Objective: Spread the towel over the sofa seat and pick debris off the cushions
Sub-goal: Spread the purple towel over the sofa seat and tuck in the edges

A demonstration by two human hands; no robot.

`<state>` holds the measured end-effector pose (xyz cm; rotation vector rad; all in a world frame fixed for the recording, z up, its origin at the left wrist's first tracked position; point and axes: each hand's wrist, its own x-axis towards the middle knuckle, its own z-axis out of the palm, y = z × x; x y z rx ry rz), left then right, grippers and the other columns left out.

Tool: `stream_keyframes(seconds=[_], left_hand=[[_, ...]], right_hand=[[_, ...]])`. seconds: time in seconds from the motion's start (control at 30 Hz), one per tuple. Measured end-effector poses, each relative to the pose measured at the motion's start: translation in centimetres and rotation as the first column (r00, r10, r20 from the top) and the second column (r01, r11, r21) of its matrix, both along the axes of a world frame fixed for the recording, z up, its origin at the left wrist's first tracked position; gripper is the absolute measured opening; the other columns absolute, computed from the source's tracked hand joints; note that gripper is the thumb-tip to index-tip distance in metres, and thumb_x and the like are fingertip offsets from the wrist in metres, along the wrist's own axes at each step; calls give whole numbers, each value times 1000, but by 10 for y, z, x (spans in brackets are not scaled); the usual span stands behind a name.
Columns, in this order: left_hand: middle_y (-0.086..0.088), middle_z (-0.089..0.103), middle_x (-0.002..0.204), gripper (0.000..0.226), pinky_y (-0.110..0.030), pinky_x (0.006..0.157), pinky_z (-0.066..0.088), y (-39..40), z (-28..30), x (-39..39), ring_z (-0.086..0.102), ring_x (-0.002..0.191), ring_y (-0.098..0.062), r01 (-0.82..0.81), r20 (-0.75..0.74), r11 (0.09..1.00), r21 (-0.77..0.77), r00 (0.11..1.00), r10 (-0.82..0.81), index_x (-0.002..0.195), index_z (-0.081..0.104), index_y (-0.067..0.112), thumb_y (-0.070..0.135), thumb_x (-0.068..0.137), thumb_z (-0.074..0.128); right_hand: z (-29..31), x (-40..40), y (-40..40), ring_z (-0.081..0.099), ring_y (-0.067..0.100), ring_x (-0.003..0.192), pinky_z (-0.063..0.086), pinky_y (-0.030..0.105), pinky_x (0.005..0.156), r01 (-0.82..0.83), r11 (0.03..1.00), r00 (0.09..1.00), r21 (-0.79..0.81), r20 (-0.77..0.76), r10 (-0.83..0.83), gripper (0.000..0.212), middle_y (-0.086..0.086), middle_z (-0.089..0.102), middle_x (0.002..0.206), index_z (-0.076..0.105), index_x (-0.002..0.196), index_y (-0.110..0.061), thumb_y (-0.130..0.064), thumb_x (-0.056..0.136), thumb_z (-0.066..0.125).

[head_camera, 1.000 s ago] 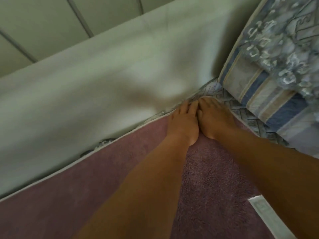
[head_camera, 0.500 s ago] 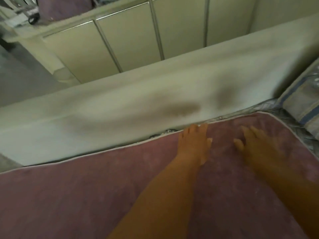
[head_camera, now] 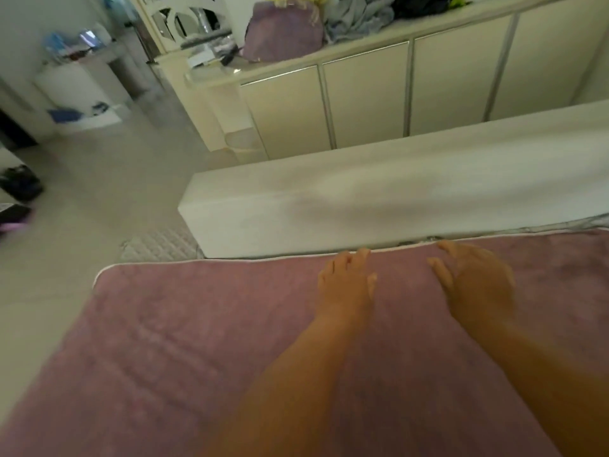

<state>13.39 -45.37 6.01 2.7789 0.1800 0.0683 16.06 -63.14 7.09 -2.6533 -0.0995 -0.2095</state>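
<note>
A mauve towel [head_camera: 184, 351] with a white piped edge lies flat over the sofa seat and fills the lower half of the view. My left hand [head_camera: 346, 285] rests palm down on it near its far edge, fingers apart. A little to the right, my right hand [head_camera: 474, 282] also lies flat on the towel, fingers spread and blurred. Neither hand holds anything. The sofa's white backrest [head_camera: 379, 196] runs along the towel's far edge. I see no debris.
Behind the backrest stands a cream cabinet [head_camera: 395, 94] with a purple bag [head_camera: 283, 31] and piled clothes on top. A patterned cover [head_camera: 590, 222] peeks out at the right edge. Pale floor [head_camera: 99, 192] and a quilted mat [head_camera: 158, 245] lie to the left.
My hands were together at the corner by the striped cushion, then moved apart and slid left along the towel's far edge. The view swung left and up, and the cushion left the frame.
</note>
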Motion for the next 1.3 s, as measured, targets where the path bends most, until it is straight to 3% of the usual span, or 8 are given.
stream_keyframes(seconds=[0.17, 0.63, 0.83, 1.1, 1.3], left_hand=[[-7, 41, 140, 49, -40, 106, 27, 75, 29, -67, 37, 125, -30, -73, 6, 996, -44, 997, 73, 141, 31, 26, 33, 94, 43], [-7, 41, 138, 47, -43, 105, 29, 254, 45, -267, 35, 127, -29, -340, -8, 931, -135, 940, 342, 139, 35, 26, 32, 94, 45], [-8, 38, 141, 48, -43, 105, 29, 286, 38, -329, 33, 127, -30, -451, -45, 887, -94, 892, 449, 142, 31, 27, 35, 95, 41], [-7, 36, 140, 46, -44, 104, 31, 299, 30, -401, 33, 126, -30, -589, -61, 799, -118, 808, 587, 140, 31, 27, 34, 96, 41], [-7, 39, 136, 46, -41, 101, 33, 294, 15, -448, 36, 121, -28, -611, -66, 779, -141, 791, 608, 139, 33, 27, 33, 95, 43]], right_hand=[[30, -55, 79, 50, 34, 118, 35, 43, 101, -86, 996, 995, 19, -53, 87, 39, 15, 59, 126, 55, 127, -16, -35, 93, 48], [41, -220, 277, 56, 37, 109, 40, 45, 94, -339, 938, 939, 69, -37, 342, 35, 18, 63, 119, 60, 119, -12, -31, 91, 56], [37, -275, 322, 60, 41, 100, 44, 46, 86, -447, 889, 893, 101, -11, 450, 33, 22, 66, 109, 63, 114, -7, -27, 88, 61], [25, -332, 347, 59, 38, 99, 43, 45, 87, -597, 791, 798, 136, -4, 603, 32, 19, 67, 106, 63, 114, -6, -27, 90, 58], [8, -377, 362, 60, 39, 96, 45, 48, 86, -644, 743, 753, 184, -19, 657, 31, 18, 67, 103, 64, 113, -6, -25, 88, 61]])
